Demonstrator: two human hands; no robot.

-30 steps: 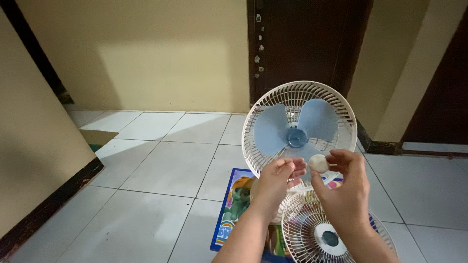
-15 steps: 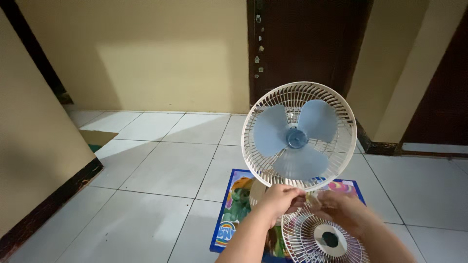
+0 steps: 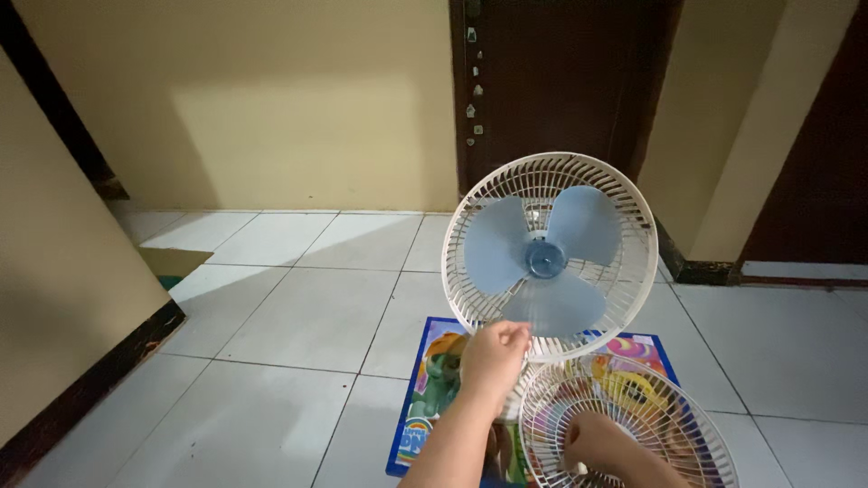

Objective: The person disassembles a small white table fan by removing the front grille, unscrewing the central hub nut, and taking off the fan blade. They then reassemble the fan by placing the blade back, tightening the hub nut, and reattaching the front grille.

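left: bare tiled floor (image 3: pixel 271 361) | ahead: fan (image 3: pixel 550 258) | right: loose grille (image 3: pixel 624 420)

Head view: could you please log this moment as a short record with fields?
setting: white tiled floor, yellow walls, dark door
fan: upright, rear grille on, three blue blades exposed
front grille: off, held low in front of the fan
mat: colourful, lying on the floor under the fan
left hand: at the fan's lower rim
right hand: behind the front grille's wires, gripping it

Loose grille (image 3: pixel 633 416) before upright fan (image 3: pixel 550 258), on mat (image 3: pixel 434 398).
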